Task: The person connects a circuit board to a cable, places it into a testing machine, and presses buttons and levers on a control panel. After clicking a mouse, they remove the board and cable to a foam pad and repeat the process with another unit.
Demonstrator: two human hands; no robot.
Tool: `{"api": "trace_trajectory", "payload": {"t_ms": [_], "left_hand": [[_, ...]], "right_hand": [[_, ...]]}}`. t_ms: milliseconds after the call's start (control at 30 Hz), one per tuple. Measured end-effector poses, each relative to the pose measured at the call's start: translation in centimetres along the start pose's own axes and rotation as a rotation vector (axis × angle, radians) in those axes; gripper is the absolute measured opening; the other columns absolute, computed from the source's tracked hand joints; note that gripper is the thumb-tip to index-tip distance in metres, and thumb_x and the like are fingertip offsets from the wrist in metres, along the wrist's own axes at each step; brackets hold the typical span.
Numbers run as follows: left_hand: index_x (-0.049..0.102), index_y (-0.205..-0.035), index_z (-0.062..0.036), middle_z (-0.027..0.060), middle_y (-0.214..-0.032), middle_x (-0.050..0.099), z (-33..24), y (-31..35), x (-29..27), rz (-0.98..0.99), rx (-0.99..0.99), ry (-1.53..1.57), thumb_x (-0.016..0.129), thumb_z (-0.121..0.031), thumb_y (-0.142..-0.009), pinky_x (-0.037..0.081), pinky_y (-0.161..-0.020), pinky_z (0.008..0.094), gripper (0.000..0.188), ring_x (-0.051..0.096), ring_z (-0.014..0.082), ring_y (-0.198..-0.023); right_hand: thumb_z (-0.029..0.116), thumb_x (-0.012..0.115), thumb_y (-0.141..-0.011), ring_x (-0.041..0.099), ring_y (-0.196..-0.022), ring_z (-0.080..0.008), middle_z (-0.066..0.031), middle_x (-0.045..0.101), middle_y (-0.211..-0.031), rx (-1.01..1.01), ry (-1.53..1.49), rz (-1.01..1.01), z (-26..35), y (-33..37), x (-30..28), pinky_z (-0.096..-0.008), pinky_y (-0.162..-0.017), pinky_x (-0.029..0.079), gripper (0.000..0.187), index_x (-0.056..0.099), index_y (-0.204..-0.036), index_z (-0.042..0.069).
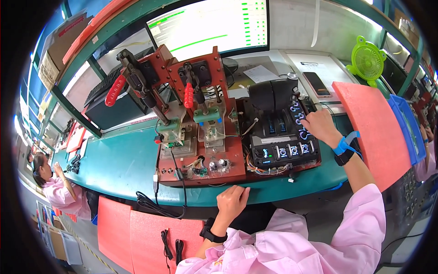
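Observation:
My right hand (pixel 323 129) is at the right side of a black throttle-style control panel (pixel 273 139), its fingers curled and the thumb at one of the lit knobs (pixel 299 122). Blue-lit dials, small silver switches and two large dark levers (pixel 273 95) show on that panel. My left hand (pixel 232 201) rests closed at the bench's front edge, with nothing visible in it. To the panel's left stands a red test fixture (pixel 200 169) with two red-handled toggle clamps (pixel 188 95) pressing over circuit boards (pixel 212 130).
A monitor (pixel 210 27) stands behind the fixture. A phone (pixel 316 85) lies on a clipboard, near a green fan (pixel 366 59). Pink foam (pixel 374 137) and a blue tray (pixel 407 130) are at right. Black cable (pixel 157 204) hangs over the front edge. Another person (pixel 61 192) sits far left.

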State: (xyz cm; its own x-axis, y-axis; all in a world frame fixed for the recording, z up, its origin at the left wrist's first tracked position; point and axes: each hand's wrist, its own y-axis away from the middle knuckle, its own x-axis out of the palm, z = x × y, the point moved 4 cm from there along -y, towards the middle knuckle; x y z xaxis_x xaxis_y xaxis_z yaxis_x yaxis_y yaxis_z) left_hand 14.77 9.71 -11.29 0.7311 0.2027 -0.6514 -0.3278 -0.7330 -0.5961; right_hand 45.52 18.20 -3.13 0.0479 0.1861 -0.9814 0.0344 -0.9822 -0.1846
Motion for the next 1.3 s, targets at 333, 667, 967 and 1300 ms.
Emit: {"api": "trace_trajectory", "payload": {"t_ms": [333,667,967,1300], "left_hand": [[0.052,-0.063,-0.0067,0.0064,-0.055,0.05,0.1,0.1,0.1,-0.003,-0.002,-0.007,0.068,-0.013,-0.075,0.04,-0.043,0.0341,0.022,0.053,0.0255,-0.048],[0.053,-0.061,-0.0052,0.0076,-0.053,0.047,-0.1,-0.1,0.0,-0.037,-0.007,0.041,0.069,-0.009,-0.074,0.035,-0.041,0.0339,0.02,0.047,0.026,-0.044],[0.053,-0.061,-0.0058,0.0072,-0.053,0.047,0.0,0.0,0.0,-0.037,-0.019,0.014,0.069,-0.01,-0.073,0.036,-0.041,0.0337,0.021,0.049,0.0256,-0.045],[0.052,-0.06,-0.0061,0.0073,-0.053,0.048,-0.2,-0.2,0.0,-0.056,-0.007,-0.003,0.069,-0.01,-0.073,0.036,-0.041,0.034,0.022,0.049,0.026,-0.045]], "right_hand": [[0.013,0.064,-0.072,0.053,-0.077,-0.0298,-0.0087,0.054,-0.082,-0.256,-0.209,-0.114,-0.4,1.3,-0.8,-0.0435,-0.074,0.04,0.021,0.058,-0.092,0.006],[0.013,0.069,-0.069,0.053,-0.069,-0.0217,-0.0085,0.053,-0.077,-0.134,-0.7,-0.03,-1.6,-0.8,0.4,-0.0318,-0.06,0.041,0.025,0.063,-0.092,0.005],[0.013,0.069,-0.074,0.053,-0.067,-0.0085,-0.0026,0.061,-0.076,-0.028,-0.971,0.092,-3.9,-4.3,2.9,-0.0249,-0.06,0.042,0.019,0.064,-0.086,-0.001],[0.01,0.069,-0.073,0.053,-0.067,-0.0089,-0.0033,0.06,-0.081,-0.019,-0.932,-0.16,-4.0,-6.7,3.2,-0.0215,-0.057,0.042,0.026,0.063,-0.096,0.0]]}}
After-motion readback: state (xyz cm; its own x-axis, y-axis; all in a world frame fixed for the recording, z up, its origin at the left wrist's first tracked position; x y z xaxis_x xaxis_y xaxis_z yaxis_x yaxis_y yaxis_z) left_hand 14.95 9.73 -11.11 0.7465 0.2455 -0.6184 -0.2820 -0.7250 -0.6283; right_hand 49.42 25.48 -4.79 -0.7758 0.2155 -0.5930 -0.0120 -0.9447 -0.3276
